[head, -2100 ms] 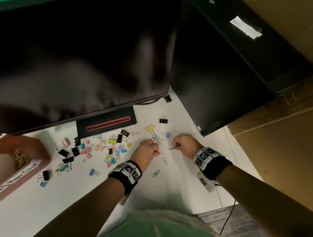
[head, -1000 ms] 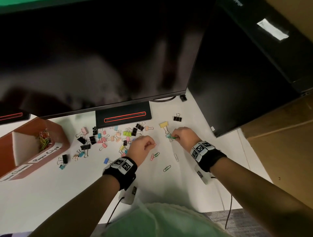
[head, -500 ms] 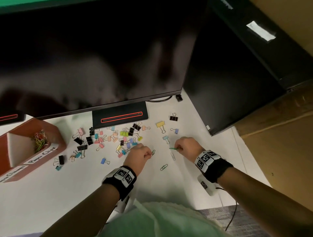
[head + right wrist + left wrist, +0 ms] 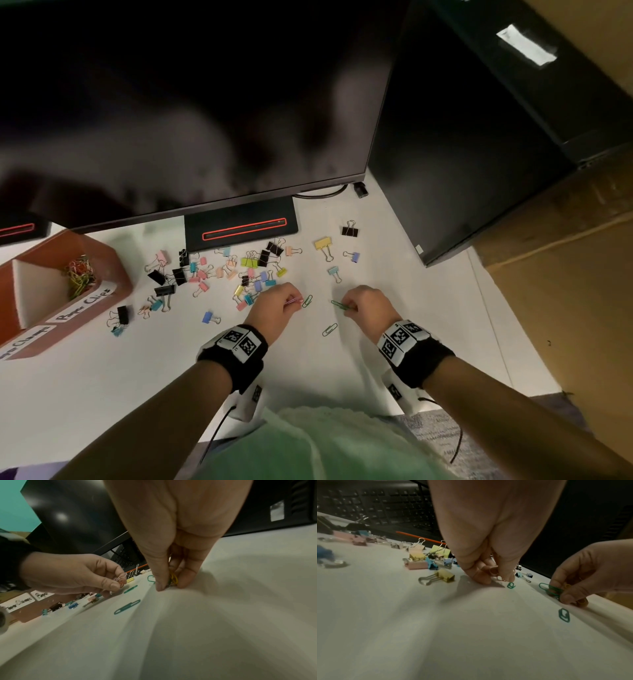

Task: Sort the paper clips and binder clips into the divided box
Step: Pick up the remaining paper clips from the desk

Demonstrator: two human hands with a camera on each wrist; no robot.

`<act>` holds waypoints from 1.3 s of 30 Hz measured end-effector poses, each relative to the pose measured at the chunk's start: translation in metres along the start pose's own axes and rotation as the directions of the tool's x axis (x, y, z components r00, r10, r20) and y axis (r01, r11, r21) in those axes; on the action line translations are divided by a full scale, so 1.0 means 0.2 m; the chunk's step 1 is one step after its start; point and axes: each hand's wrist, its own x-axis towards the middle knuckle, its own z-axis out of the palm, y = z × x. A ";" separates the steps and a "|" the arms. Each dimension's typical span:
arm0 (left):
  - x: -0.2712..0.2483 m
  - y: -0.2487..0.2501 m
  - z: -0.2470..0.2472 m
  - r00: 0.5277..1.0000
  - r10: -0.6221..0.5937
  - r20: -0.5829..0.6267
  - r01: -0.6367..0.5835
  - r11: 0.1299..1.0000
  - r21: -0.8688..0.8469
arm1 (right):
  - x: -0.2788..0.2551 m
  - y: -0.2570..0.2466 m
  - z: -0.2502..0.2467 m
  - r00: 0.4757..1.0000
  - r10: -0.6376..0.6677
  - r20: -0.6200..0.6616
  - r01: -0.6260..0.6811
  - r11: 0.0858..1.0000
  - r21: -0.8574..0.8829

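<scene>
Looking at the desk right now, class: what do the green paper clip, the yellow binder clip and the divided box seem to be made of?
Green paper clip: thin bent wire, probably colour-coated; uniform green loop.
Yellow binder clip: likely painted sheet metal; flat yellow body with shiny bare wire handles.
Divided box: red-brown outside, white inside, matte; card or plastic, can't tell.
</scene>
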 end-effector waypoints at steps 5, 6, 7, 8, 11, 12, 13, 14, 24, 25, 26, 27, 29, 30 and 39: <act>0.06 0.06 0.03 0.999 -0.036 0.012 0.036 0.999 0.021 | 0.02 0.03 -0.03 0.999 -0.013 -0.045 0.014 1.000 0.028; 0.07 0.07 0.04 0.999 -0.049 0.012 0.049 0.998 0.033 | 0.02 0.04 -0.04 0.999 -0.013 -0.043 0.014 1.000 0.023; 0.09 0.07 0.05 0.998 -0.056 0.011 0.055 0.997 0.047 | 0.02 0.04 -0.05 0.999 -0.010 -0.040 0.010 1.000 0.020; 0.10 0.07 0.05 0.998 -0.055 0.016 0.053 0.996 0.069 | 0.02 0.04 -0.06 0.999 -0.003 -0.041 0.004 1.000 0.023; 0.12 0.08 0.05 0.999 -0.027 0.040 0.021 0.991 0.130 | 0.02 0.05 -0.07 0.999 0.023 -0.047 -0.019 0.996 0.086; 0.13 0.08 0.04 0.999 -0.022 0.048 0.015 0.989 0.146 | 0.02 0.05 -0.08 0.999 0.033 -0.036 -0.029 0.994 0.101; 0.13 0.08 0.03 0.998 -0.015 0.057 0.006 0.986 0.165 | 0.03 0.05 -0.08 0.999 0.039 -0.019 -0.037 0.994 0.098; 0.13 0.08 0.03 0.998 -0.005 0.066 -0.008 0.983 0.186 | 0.03 0.05 -0.08 0.999 0.046 0.004 -0.046 0.996 0.080; 0.05 0.07 0.03 0.989 0.080 0.123 -0.095 0.988 0.119 | 0.04 0.01 -0.09 0.991 0.028 0.130 -0.015 0.995 -0.098; 0.03 0.08 0.04 0.988 0.079 0.135 -0.089 0.993 0.072 | 0.03 0.02 -0.10 0.992 0.022 0.126 -0.009 0.995 -0.100; 0.01 0.10 0.05 0.985 0.081 0.152 -0.087 0.996 0.031 | 0.03 0.02 -0.10 0.993 0.016 0.119 -0.005 0.995 -0.099; -0.02 0.13 0.07 0.981 0.082 0.174 -0.085 0.996 0.009 | 0.03 0.03 -0.10 0.994 0.010 0.111 0.000 0.996 -0.095; -0.05 0.17 0.12 0.974 0.080 0.212 -0.085 0.996 0.014 | 0.02 0.04 -0.10 0.995 -0.002 0.096 0.011 0.996 -0.088; -0.06 0.18 0.15 0.972 0.072 0.225 -0.081 0.996 0.031 | 0.02 0.04 -0.11 0.995 -0.007 0.096 0.015 0.996 -0.090; -0.01 0.18 0.20 0.951 0.041 0.307 -0.151 0.927 0.344 | 0.03 0.01 -0.12 0.992 -0.020 0.126 0.039 0.987 -0.153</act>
